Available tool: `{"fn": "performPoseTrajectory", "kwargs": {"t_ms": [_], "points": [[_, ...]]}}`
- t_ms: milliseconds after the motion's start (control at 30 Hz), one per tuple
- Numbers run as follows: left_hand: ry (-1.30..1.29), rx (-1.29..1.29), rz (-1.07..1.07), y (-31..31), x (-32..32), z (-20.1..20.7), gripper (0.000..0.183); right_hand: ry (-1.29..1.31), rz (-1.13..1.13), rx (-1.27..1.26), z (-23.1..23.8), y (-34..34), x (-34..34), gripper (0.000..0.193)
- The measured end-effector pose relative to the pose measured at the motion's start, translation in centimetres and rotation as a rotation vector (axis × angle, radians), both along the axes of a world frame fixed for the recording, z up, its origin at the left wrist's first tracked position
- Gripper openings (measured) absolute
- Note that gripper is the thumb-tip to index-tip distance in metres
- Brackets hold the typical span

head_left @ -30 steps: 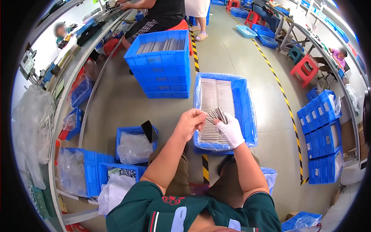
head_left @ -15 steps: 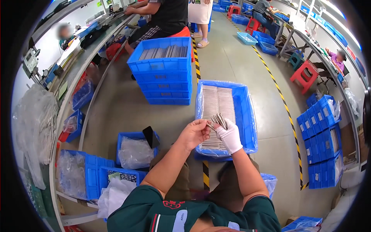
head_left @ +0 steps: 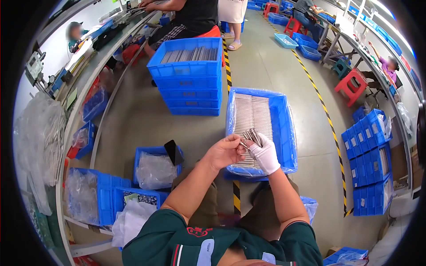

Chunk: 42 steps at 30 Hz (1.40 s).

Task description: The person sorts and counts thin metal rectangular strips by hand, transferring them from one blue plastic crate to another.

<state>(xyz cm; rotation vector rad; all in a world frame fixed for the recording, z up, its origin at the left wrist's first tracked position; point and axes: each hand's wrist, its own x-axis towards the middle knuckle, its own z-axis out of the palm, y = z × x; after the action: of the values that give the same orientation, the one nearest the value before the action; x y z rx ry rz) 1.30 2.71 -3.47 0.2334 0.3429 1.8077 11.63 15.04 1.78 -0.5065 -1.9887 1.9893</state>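
My right hand [head_left: 266, 156], in a white glove, is closed around a bundle of slim metal rods [head_left: 252, 136]. Bare and with its fingers pinched together, my left hand [head_left: 225, 151] meets the near side of that bundle and grips the end of one rod. Both hands are above a blue crate [head_left: 285, 133] lined with clear plastic. Inside it, similar silvery rods [head_left: 252, 111] lie side by side in two packed columns, leaving a strip along the crate's right side without rods. The rods' finer details are too small to make out.
Stacked blue crates [head_left: 190, 83] stand ahead to the left, the top one holding rods. A dark phone [head_left: 173, 152] rests on a plastic-covered crate [head_left: 155, 170] at my left. More crates [head_left: 367, 155] are piled at right. Co-workers sit along the benches [head_left: 100, 66].
The view has shifted slightly. My hands stay over the crate in nearly the same pose, still on the rods. A co-worker at far right has raised an arm.
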Motion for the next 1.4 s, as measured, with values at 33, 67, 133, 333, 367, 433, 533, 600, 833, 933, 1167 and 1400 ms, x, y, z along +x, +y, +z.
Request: {"fn": "performPoseTrajectory", "kwargs": {"t_ms": [33, 67, 133, 333, 367, 433, 533, 600, 833, 933, 1167, 1400], "points": [[-0.003, -0.002, -0.002, 0.0, 0.3, 0.5, 0.008, -0.014, 0.015, -0.114, 0.6, -0.1, 0.2, 0.015], [0.014, -0.024, 0.009, 0.0, 0.6, 1.2, 0.009, -0.028, 0.029, -0.229, 0.9, -0.1, 0.3, 0.015], [0.020, -0.054, 0.015, 0.1, 0.7, 1.3, 0.009, 0.010, -0.029, -0.037, -0.4, 0.1, -0.2, 0.013], [0.672, -0.392, 0.391, 0.5, 0.2, 2.0, 0.012, -0.066, -0.098, 0.182, -1.1, 1.3, -1.2, 0.011], [0.706, -0.386, 0.420, 0.4, 0.3, 2.6, 0.012, -0.060, -0.075, 0.172, -1.0, 1.3, -1.1, 0.012], [0.753, -0.400, 0.417, 0.3, 0.1, 2.2, 0.012, -0.051, -0.072, 0.157, -0.9, 1.2, -0.9, 0.012], [0.818, -0.450, 0.476, 0.3, 0.0, 2.1, 0.012, -0.021, -0.048, 0.194, -1.4, 1.6, -0.7, 0.013], [0.704, -0.463, 0.568, 0.0, -0.8, 1.9, 0.012, -0.116, -0.020, 0.229, -1.3, 1.7, -0.4, 0.019], [0.640, -0.387, 0.378, -0.2, -0.6, 2.3, 0.013, -0.153, 0.125, 0.187, -1.0, 1.0, 0.2, 0.024], [0.684, -0.393, 0.351, -0.6, -0.9, 2.2, 0.013, -0.132, 0.117, 0.152, -1.2, 1.1, 0.0, 0.026], [0.775, -0.441, 0.347, -0.6, -1.1, 2.2, 0.012, -0.141, 0.096, 0.311, -1.4, 1.3, 0.0, 0.023], [0.883, -0.436, 0.322, -0.9, -1.2, 2.0, 0.011, -0.069, 0.069, 0.506, -1.5, 0.7, 0.2, 0.023]]}}
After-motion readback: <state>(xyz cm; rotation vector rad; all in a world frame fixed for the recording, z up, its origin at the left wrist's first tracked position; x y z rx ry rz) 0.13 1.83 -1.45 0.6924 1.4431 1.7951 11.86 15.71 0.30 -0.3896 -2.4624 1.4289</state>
